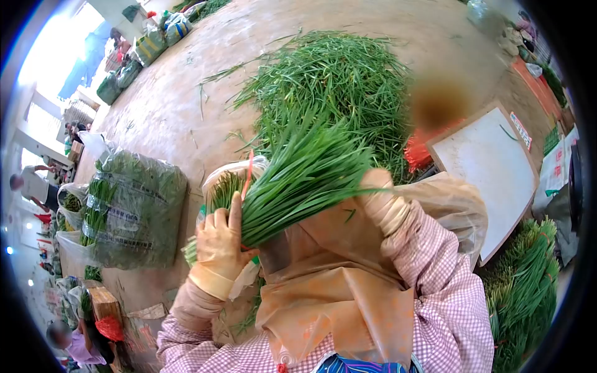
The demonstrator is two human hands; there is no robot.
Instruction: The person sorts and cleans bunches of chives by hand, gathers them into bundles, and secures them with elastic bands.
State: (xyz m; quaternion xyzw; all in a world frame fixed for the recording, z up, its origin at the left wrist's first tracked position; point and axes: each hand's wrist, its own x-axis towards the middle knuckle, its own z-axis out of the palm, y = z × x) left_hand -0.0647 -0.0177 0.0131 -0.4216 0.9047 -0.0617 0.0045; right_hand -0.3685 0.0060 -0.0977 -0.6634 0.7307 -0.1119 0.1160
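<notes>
A thick bunch of long green chives (305,180) lies slanted across my lap, its cut ends at the lower left and its leaf tips at the upper right. My gloved left hand (219,239) is wrapped around the stem end, thumb pointing up. By the leaf tips is my right hand (375,183), also gloved; its fingers are blurred and partly hidden behind the leaves. A thin orange-red strip (249,174) stands up near my left thumb. Just behind it, more chive stems (227,189) stand in a whitish container.
A heap of loose green leaves (329,81) lies on the floor ahead. To the left stands a plastic-wrapped bale of greens (137,211). On the right are a white board (485,168), red strips (418,154) and stacked chive bunches (525,292). Other people (81,342) are at the left edge.
</notes>
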